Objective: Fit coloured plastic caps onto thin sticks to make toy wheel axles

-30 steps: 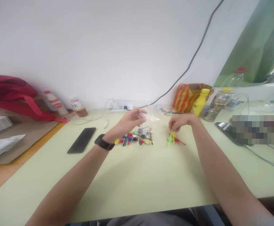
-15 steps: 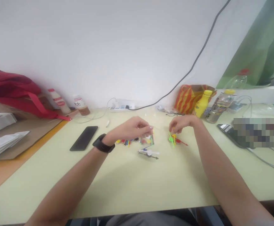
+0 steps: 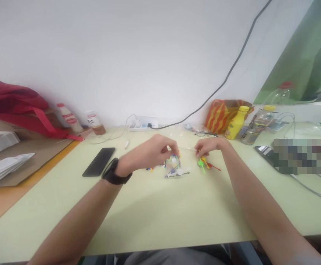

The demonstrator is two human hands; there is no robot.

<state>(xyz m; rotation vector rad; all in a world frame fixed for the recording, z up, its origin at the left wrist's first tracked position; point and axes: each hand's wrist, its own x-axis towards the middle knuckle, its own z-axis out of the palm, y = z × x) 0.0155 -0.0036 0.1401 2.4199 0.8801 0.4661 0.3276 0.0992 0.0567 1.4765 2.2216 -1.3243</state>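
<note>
My left hand, with a black watch on its wrist, is closed, fingertips pinching the top of a small clear plastic bag with colourful pieces in it. A white and grey clock-hand-like pointer piece lies at the bag's lower edge. My right hand is closed too, its fingertips just above a cluster of green and red pointer pieces, with yellow among them. A faint clear strip runs between the hands; whether the right fingers grip it or a pointer is unclear. More coloured pieces lie partly hidden under my left hand.
A black phone lies left of my left wrist. Bottles stand at the back, among them a yellow bottle beside a striped bag. A power strip sits against the wall. Another dark device and cables lie right.
My left hand has shifted a little right and its fingers have bent down. The white and grey pointer piece has moved up and right, against the bag. My right hand has moved slightly left.
</note>
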